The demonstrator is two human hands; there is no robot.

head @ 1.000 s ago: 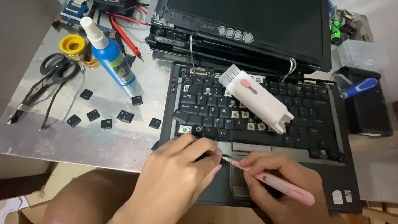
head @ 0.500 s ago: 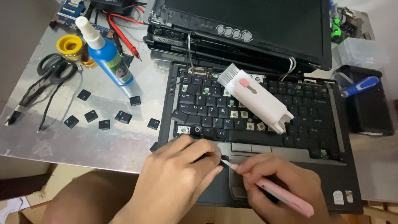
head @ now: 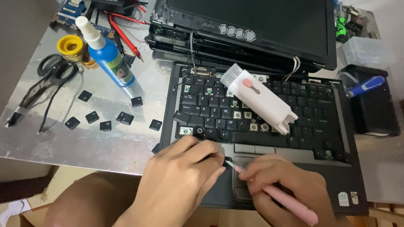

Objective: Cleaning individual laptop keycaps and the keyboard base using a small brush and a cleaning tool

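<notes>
Head view of two bare hands over the front edge of an opened black laptop (head: 349,185) that lies on a metal table (head: 84,143). The right hand (head: 286,189) grips a slim pink tool (head: 290,206) like a pen, fingers closed around its shaft; the pale tip points up and left to meet the fingertips of the left hand (head: 181,180). The left hand is curled, thumb and forefinger pinched narrowly on a small dark piece (head: 227,159) at the tool's tip; what that piece is cannot be told. The meeting point sits over the palm rest, just beside the touchpad (head: 244,162) and directly below the bottom row of the keyboard (head: 210,113). Above the grip, several key seats stand bare, showing pale switch mounts. Farther above and to the right, a white cleaning brush (head: 259,98) with a grey bristle head lies slantwise across the keys. To the left of the grip, off the laptop, loose black keycaps (head: 105,125) are scattered on the table. Beyond them stand a blue bottle (head: 111,63) with a white nozzle, a yellow spool (head: 70,44), and black scissors (head: 57,69). Well to the right of the grip, a blue-handled screwdriver (head: 365,85) rests on a black box (head: 376,113)
</notes>
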